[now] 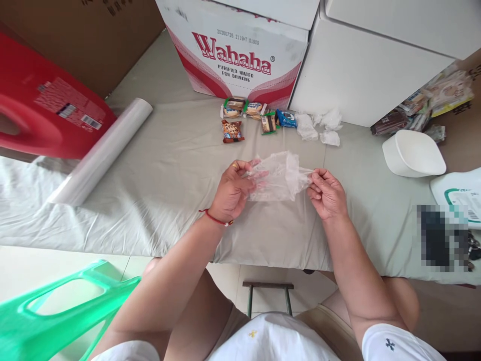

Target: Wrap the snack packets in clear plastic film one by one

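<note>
My left hand (233, 190) and my right hand (327, 193) both pinch a crumpled piece of clear plastic film (280, 176) and hold it stretched between them above the cloth-covered bed (169, 165). The left fingers grip its left edge, the right fingers its right edge. A red string bracelet is on my left wrist and a ring on a left finger. Beyond the film lie several small wrapped snack packets (251, 116) and crumpled white film wads (319, 125).
A roll of clear film (101, 150) lies at the left. A Wahaha water carton (240, 55) and white boxes (361, 70) stand at the back. A white bowl (413, 153) is at the right, a red stool (45, 100) left, a green stool (56, 306) below.
</note>
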The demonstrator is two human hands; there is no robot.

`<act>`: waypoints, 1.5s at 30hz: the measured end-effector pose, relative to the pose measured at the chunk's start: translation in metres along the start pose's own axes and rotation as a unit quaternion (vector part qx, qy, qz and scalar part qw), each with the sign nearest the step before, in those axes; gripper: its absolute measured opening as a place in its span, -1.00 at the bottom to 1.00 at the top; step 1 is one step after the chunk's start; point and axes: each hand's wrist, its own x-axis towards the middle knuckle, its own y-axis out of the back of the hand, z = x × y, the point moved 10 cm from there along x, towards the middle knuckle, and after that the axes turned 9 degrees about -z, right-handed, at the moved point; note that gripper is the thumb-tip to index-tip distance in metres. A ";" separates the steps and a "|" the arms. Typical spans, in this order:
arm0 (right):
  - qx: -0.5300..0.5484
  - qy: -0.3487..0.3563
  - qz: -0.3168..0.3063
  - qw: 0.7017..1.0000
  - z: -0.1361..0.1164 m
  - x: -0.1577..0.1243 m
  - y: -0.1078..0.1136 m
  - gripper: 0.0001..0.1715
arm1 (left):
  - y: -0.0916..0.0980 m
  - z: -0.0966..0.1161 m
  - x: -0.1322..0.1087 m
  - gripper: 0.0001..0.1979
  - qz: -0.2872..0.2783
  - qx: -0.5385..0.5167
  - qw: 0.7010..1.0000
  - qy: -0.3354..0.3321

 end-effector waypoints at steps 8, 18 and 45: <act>-0.026 -0.035 -0.089 0.995 0.004 -0.008 -0.028 -0.62 | 0.007 -0.016 0.001 -0.60 0.018 0.128 0.985 0.114; -0.009 0.014 0.006 1.000 -0.007 0.000 0.002 -0.59 | 0.042 0.046 0.005 -0.70 0.162 0.197 0.959 -0.120; -0.353 0.016 -0.146 0.924 -0.037 0.009 -0.029 -0.56 | 0.004 0.050 0.002 -0.54 -0.016 0.245 0.964 -0.100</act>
